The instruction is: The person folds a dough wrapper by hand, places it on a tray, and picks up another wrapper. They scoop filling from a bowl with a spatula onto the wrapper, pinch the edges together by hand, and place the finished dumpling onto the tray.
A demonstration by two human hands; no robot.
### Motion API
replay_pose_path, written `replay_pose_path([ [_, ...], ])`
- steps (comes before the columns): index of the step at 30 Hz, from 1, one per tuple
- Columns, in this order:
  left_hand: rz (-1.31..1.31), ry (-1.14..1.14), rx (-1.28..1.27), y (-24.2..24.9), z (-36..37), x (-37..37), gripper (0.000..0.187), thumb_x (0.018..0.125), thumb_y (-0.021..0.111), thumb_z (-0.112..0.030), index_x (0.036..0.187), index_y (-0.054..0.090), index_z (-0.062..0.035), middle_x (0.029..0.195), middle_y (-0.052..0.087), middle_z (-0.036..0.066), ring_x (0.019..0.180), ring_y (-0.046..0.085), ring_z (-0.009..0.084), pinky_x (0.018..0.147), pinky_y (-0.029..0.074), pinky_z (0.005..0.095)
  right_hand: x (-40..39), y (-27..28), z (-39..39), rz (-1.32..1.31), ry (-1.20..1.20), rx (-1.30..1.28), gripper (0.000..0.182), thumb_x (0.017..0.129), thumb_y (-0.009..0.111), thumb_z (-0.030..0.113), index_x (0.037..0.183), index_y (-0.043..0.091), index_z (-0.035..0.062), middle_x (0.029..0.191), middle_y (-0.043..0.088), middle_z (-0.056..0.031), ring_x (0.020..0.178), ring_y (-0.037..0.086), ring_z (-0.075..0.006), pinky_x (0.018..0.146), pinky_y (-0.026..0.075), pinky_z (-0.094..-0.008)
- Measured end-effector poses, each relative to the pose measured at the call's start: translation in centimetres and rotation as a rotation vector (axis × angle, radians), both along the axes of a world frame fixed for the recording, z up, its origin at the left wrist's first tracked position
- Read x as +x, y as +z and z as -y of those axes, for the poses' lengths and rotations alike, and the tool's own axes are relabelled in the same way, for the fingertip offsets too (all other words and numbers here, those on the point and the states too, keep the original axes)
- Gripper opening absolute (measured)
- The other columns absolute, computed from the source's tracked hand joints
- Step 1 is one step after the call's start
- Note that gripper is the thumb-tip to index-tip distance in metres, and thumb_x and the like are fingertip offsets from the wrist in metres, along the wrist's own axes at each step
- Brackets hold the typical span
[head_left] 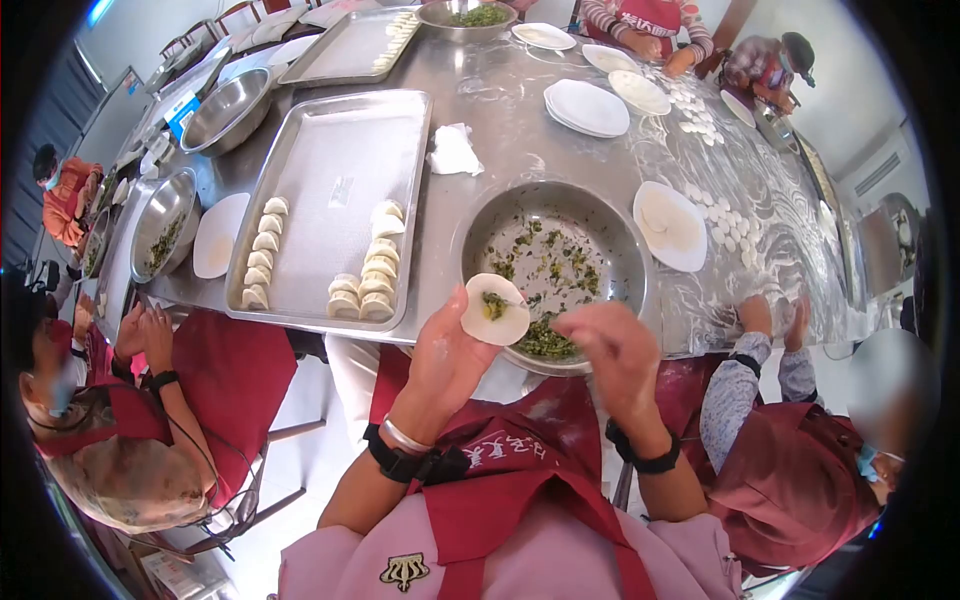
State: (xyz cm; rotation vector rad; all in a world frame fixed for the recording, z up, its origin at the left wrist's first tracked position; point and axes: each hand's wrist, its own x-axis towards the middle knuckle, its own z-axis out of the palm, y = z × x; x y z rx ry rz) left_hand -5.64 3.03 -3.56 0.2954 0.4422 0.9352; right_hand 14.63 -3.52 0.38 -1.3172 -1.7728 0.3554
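My left hand (450, 360), palm up, holds a round dough wrapper (508, 328) on its fingers. A small heap of green filling (493, 303) lies on the wrapper. My right hand (622, 360) is closed just right of the wrapper, over the near edge of a steel bowl (643, 285); what its fingers grip is too small to make out. Chopped green filling (545, 340) is heaped at the bowl's near side, with more scattered across its bottom. Left of the bowl, a metal tray (320, 150) carries rows of folded dumplings (380, 262).
A plate with wrappers (670, 228) sits right of the bowl, near dough pieces (735, 225) on the floured table (500, 150). Stacked plates (587, 108), a white cloth (455, 150) and more bowls (228, 112) stand farther off. People sit close on both sides; others work across the table.
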Motion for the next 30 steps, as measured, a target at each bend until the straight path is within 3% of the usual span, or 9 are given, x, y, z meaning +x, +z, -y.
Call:
replay_pose_path([
  [6,0.017,0.01,-0.019,-0.7,-0.1,-0.2,0.045,0.106,0.041,-0.031,0.136,0.045,0.0027,0.134,0.056,0.021,0.127,0.053,0.0311,0.111,0.041,0.0462,-1.3,0.7,1.0,-0.043,0.081,0.058,0.018,0.088,0.067,0.002,0.106,0.071,0.0023,0.092,0.072,-0.0123,0.09,0.07,-0.026,0.074,0.057,-0.0318],
  [9,-0.007,0.04,-0.015,-0.7,0.0,-0.5,0.053,0.109,0.031,-0.036,0.138,0.041,0.0071,0.136,0.053,0.027,0.13,0.051,0.0356,0.114,0.038,0.0469,-0.2,2.0,1.1,-0.095,-0.115,-0.063,0.016,0.089,0.066,0.002,0.104,0.07,-0.0007,0.086,0.071,-0.0138,0.087,0.072,-0.0251,0.074,0.056,-0.0308],
  [12,-0.016,0.066,-0.008,-0.9,0.4,-1.1,0.054,0.109,0.032,-0.037,0.138,0.041,0.0074,0.136,0.053,0.027,0.13,0.051,0.0364,0.113,0.039,0.0467,1.6,1.4,-0.5,-0.528,-0.463,-0.233,0.016,0.09,0.065,0.006,0.101,0.067,-0.0053,0.083,0.071,-0.0166,0.077,0.074,-0.0237,0.069,0.057,-0.0308],
  [15,-0.025,0.116,-0.035,-1.4,0.9,-1.9,0.045,0.105,0.044,-0.028,0.135,0.045,0.0056,0.134,0.056,0.026,0.128,0.054,0.0371,0.111,0.042,0.0481,6.0,-0.9,-2.8,-0.337,-0.526,-0.335,0.018,0.091,0.061,0.009,0.098,0.064,-0.007,0.08,0.07,-0.0173,0.064,0.073,-0.0228,0.063,0.057,-0.0307],
  [18,-0.046,0.135,-0.037,-2.0,1.1,-3.0,0.044,0.106,0.044,-0.027,0.135,0.046,0.006,0.133,0.056,0.024,0.126,0.056,0.0373,0.109,0.044,0.0482,8.6,-3.3,-3.8,-0.11,-0.525,-0.469,0.02,0.093,0.057,0.01,0.097,0.062,-0.0082,0.078,0.07,-0.0159,0.059,0.071,-0.0208,0.056,0.057,-0.0295],
  [21,-0.042,0.159,-0.04,-2.6,1.2,-3.1,0.044,0.106,0.045,-0.027,0.134,0.046,0.006,0.132,0.057,0.023,0.126,0.056,0.037,0.109,0.044,0.0479,7.8,-4.8,-4.4,-0.309,-0.485,-0.576,0.02,0.092,0.055,0.007,0.098,0.06,-0.0108,0.078,0.069,-0.0183,0.057,0.071,-0.0235,0.056,0.06,-0.0315],
  [24,-0.064,0.169,-0.03,-2.8,1.3,-2.8,0.046,0.107,0.043,-0.03,0.136,0.044,0.0054,0.133,0.056,0.023,0.129,0.053,0.0364,0.11,0.044,0.0473,4.5,-6.2,-5.0,-0.726,-0.435,-0.674,0.019,0.09,0.056,0.004,0.099,0.058,-0.0126,0.077,0.067,-0.0198,0.059,0.071,-0.0273,0.056,0.063,-0.0352],
  [30,-0.112,0.176,0.001,-2.9,1.6,-2.6,0.047,0.108,0.041,-0.032,0.136,0.043,0.0044,0.135,0.054,0.024,0.13,0.052,0.0357,0.111,0.043,0.0472,2.0,-8.2,-6.2,-1.217,-0.344,-0.825,0.021,0.095,0.054,0.002,0.107,0.053,-0.0146,0.094,0.065,-0.0257,0.084,0.072,-0.0337,0.072,0.065,-0.0386],
])
